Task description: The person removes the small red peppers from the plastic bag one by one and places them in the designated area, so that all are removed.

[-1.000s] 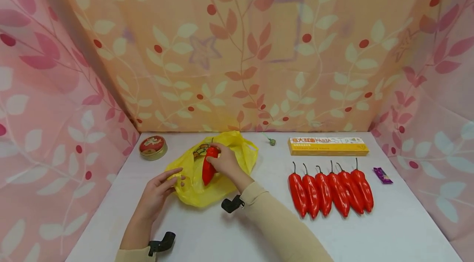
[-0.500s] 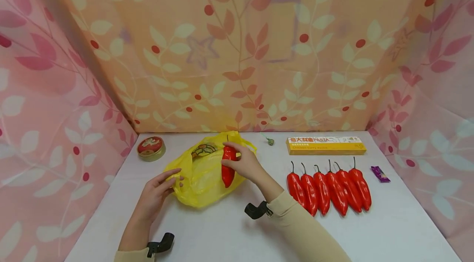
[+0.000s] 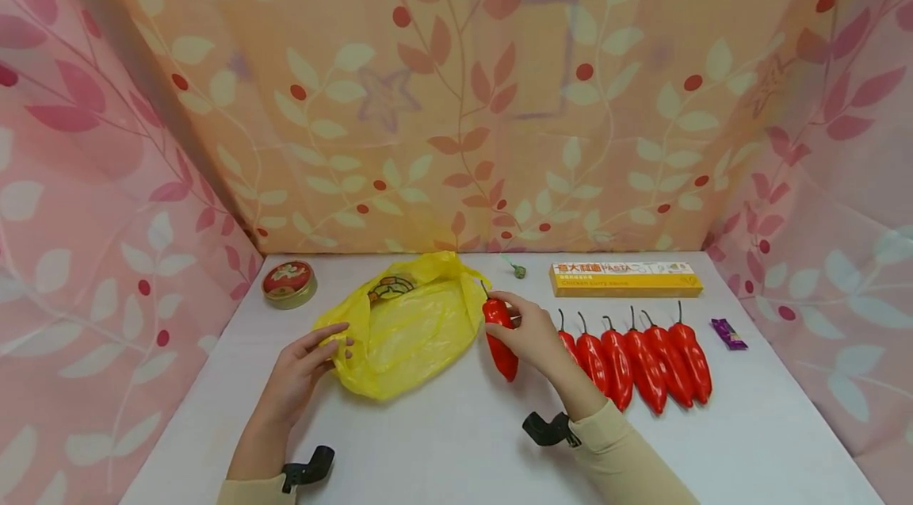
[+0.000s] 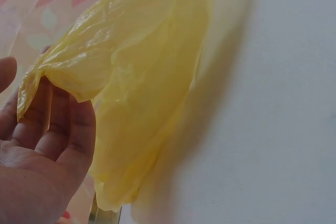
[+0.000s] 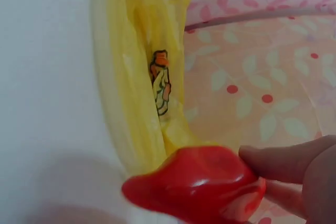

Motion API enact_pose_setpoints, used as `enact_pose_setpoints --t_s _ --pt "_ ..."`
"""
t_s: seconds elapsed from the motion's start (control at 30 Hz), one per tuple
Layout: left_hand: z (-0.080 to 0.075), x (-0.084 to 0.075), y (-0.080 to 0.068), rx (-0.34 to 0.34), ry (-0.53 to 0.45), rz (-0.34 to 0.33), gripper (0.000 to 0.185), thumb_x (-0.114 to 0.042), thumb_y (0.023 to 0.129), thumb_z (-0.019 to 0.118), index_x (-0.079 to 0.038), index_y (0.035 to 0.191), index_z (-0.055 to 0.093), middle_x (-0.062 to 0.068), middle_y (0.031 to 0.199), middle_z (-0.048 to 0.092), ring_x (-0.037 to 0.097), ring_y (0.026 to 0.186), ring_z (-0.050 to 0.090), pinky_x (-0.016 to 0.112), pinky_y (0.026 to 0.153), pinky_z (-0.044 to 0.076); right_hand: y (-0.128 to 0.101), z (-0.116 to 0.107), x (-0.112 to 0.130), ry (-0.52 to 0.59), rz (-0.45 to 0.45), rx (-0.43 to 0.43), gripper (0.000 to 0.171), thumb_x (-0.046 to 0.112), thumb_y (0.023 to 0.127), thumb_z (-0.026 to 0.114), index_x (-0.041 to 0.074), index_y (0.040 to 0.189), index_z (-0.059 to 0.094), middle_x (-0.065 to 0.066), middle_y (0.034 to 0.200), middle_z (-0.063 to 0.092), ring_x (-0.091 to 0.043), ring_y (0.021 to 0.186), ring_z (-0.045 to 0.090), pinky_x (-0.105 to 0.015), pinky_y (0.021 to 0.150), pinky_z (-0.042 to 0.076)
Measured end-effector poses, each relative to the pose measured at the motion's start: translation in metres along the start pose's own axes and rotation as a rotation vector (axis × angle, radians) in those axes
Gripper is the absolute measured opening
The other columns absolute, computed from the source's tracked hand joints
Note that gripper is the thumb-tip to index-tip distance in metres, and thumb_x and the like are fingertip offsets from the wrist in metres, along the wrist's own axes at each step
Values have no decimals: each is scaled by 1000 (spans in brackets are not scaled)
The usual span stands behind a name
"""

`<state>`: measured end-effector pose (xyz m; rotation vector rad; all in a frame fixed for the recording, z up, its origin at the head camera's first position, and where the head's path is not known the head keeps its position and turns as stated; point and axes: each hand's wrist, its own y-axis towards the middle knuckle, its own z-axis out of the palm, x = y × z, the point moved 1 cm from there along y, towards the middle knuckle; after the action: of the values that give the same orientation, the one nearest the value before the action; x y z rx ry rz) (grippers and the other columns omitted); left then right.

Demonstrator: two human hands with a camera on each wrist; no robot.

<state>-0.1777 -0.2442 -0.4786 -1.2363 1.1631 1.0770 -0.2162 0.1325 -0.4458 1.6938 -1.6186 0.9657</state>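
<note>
My right hand (image 3: 536, 337) pinches a red chili pepper (image 3: 505, 354) between thumb and fingers, just right of the yellow plastic bag (image 3: 421, 342). The pepper's stem points up and away, near the bag's right edge. Close up in the right wrist view, the glossy red pepper (image 5: 199, 182) fills the lower middle. At the bag's left side, my left hand (image 3: 294, 378) holds its edge with curled fingers. The left wrist view shows the thin plastic (image 4: 142, 72) draped over those fingers, the thumb standing apart. Several more red chili peppers (image 3: 647, 370) lie in a row on the right.
A round red-lidded tin (image 3: 288, 285) stands at the back left. Behind the peppers lies a yellow pasta box (image 3: 626, 281). A small green item (image 3: 519, 271) sits by the back wall, and a purple wrapped packet (image 3: 729, 334) lies far right. Patterned cloth walls (image 3: 464, 93) enclose the white table.
My right hand has carried the chili pepper from over the bag's opening out to the right, past its right edge. My left hand stays at the bag's left edge.
</note>
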Motion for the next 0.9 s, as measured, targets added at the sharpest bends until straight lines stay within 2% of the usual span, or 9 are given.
enact_pose_setpoints --t_s 0.17,0.37,0.6,0.9 --pt "2 0 2 0 3 8 49 -28 104 57 1 144 52 11 141 51 9 112 64 21 94 53 -14 -14 -23 -138 38 -39 59 27 89 78 27 143 54 -9 126 62 -28 106 60 -38 71 61" --pt "2 0 2 -8 -3 -3 48 -27 104 57 1 143 52 8 134 57 9 111 65 22 93 53 -26 -23 -44 -290 42 -64 58 27 87 80 22 140 57 -12 126 62 -31 109 58 -44 70 61" --pt "0 1 2 -1 4 -26 48 -28 104 57 -1 144 52 9 138 54 9 112 64 22 93 53 -24 -20 -53 -431 9 -105 59 31 85 81 18 139 59 -16 122 63 -33 109 56 -49 72 60" --pt "1 1 1 -2 11 -32 47 -27 105 56 -2 144 52 14 142 52 9 113 64 22 94 52 -21 -11 -61 -550 -43 -124 63 33 80 84 16 137 62 -18 134 56 -36 120 49 -56 80 58"
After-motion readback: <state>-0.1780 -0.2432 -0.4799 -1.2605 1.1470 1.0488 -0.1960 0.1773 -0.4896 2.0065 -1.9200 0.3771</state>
